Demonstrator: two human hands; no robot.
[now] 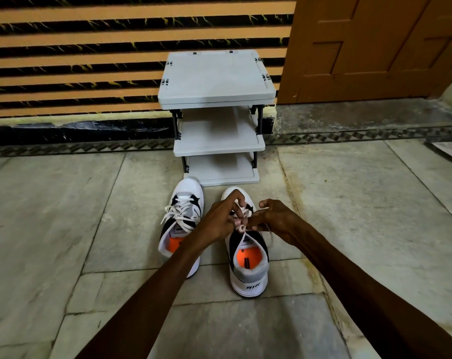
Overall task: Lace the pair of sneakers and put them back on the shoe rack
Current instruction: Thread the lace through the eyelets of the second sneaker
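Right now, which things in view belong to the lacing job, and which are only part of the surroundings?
Belong to the job:
- right sneaker, with its lace held by the left hand and the right hand
- left sneaker, already laced
- grey shoe rack, its shelves bare

Only surroundings:
- brown door
- striped wall
- stone floor

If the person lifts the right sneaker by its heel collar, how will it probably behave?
The right sneaker probably lifts easily: it looks padded, likely light. Its flat sole suggests that it will not roll. The white lace, pinched by the left hand and right hand, looks floppy, so loose ends would likely dangle.
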